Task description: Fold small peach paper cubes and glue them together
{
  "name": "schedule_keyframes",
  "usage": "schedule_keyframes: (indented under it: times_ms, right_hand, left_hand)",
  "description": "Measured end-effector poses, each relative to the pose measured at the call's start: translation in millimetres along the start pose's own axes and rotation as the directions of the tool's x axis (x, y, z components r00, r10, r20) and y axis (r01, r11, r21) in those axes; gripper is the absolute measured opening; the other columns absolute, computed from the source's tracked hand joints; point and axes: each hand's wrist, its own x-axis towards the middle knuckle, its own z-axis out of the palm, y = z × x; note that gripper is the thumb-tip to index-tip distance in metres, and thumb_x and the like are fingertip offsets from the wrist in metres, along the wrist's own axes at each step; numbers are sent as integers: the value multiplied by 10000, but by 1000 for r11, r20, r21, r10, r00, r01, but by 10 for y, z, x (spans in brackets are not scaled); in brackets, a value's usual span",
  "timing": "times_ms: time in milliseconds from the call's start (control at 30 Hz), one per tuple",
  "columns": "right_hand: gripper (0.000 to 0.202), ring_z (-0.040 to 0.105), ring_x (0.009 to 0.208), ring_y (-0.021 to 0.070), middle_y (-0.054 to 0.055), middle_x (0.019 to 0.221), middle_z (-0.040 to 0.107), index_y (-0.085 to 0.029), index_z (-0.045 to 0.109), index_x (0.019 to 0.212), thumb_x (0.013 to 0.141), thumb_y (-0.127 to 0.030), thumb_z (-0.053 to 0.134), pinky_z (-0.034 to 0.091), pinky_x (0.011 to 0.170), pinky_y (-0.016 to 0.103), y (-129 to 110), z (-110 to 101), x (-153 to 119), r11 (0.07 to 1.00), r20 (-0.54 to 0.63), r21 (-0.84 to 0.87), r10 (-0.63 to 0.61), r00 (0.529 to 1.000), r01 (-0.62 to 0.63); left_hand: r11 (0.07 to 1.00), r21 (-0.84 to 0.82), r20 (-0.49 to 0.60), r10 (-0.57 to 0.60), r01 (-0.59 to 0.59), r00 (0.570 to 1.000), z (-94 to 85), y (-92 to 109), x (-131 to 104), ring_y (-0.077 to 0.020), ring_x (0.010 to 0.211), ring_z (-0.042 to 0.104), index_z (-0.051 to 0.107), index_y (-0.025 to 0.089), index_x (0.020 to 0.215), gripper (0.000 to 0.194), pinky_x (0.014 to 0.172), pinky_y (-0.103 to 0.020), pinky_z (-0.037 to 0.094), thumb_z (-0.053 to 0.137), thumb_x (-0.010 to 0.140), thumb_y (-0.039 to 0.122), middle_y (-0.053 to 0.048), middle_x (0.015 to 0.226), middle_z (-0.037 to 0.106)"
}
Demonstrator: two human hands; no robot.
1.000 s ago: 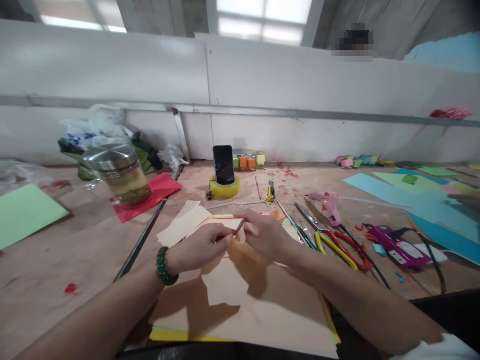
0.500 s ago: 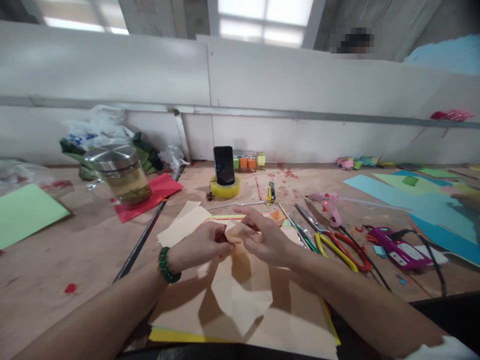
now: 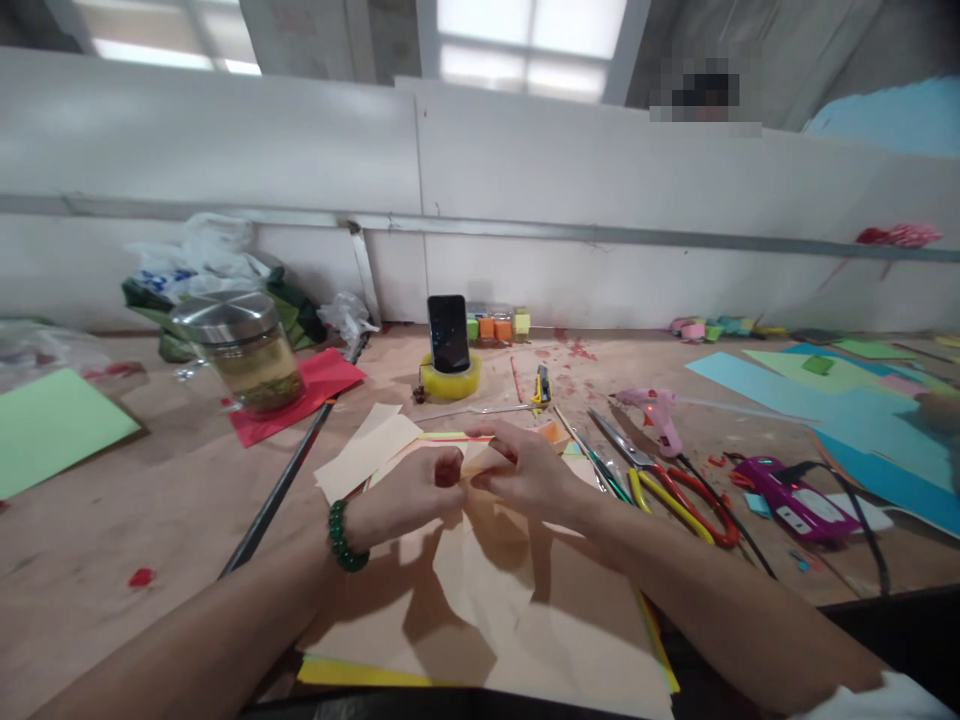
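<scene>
Between my hands is a folded piece of peach paper point(image 3: 476, 565), its pale panel angled down toward me. The fingers of my left hand point(image 3: 411, 490) are pinched on its upper part. My right hand point(image 3: 531, 472) has its fingers bent over the same upper part from the other side, and partly hides it. Both hands are close together above a stack of peach sheets point(image 3: 585, 630) with yellow edges showing beneath. Shadows of the hands and the folded piece fall on the top sheet. Loose peach strips point(image 3: 367, 450) rest beyond my left hand.
Right of the stack are scissors point(image 3: 709, 505), a pink glue gun point(image 3: 656, 415) and a purple glue gun point(image 3: 795, 500). A phone point(image 3: 448, 335) stands in a yellow tape roll point(image 3: 450, 378) ahead. A glass mug point(image 3: 259, 365) stands at left. Blue paper point(image 3: 847, 405) lies at far right.
The folded paper has turned and tilted between my hands, so less of its lower point shows. My left hand has shifted slightly right, and my right fingers have bent further over the paper.
</scene>
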Motion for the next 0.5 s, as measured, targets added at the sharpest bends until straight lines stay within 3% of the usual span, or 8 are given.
schedule_keyframes:
  times_ms: [100,200,333,500]
  right_hand:
    - [410,626,757,166,7,836,670,-187,627,1082,679,-120,641,469,692,268,25,22,0,999,-13,-2,-52,999,52]
    - [403,636,873,190,39,971,682,-191,637,1057,665,-98,613,481,776,300,22,23,-7,990,-9,-23,-140,990,140]
    - [373,626,834,175,34,924,679,-185,632,1059,691,-125,614,479,744,280,-12,22,-41,980,4,8,-197,980,197]
    - [424,592,725,139,-5,795,638,-184,587,1126,708,-108,595,457,698,250,-49,16,-62,981,82,4,-193,978,194]
  left_hand:
    - [999,-25,-110,20,-22,994,66,-70,24,-112,539,447,563,155,688,114,479,-216,338,532,671,263,29,585,497]
    - [997,54,-179,66,-57,982,110,-106,26,-112,542,432,519,169,612,93,484,-219,325,507,646,254,28,573,496]
    - [989,150,-165,40,-15,985,138,-78,10,-118,542,429,479,184,551,114,489,-226,313,483,632,264,28,538,488]
    - [989,148,-126,16,3,992,155,-48,4,-122,552,445,490,184,541,109,496,-220,314,473,613,263,25,532,501]
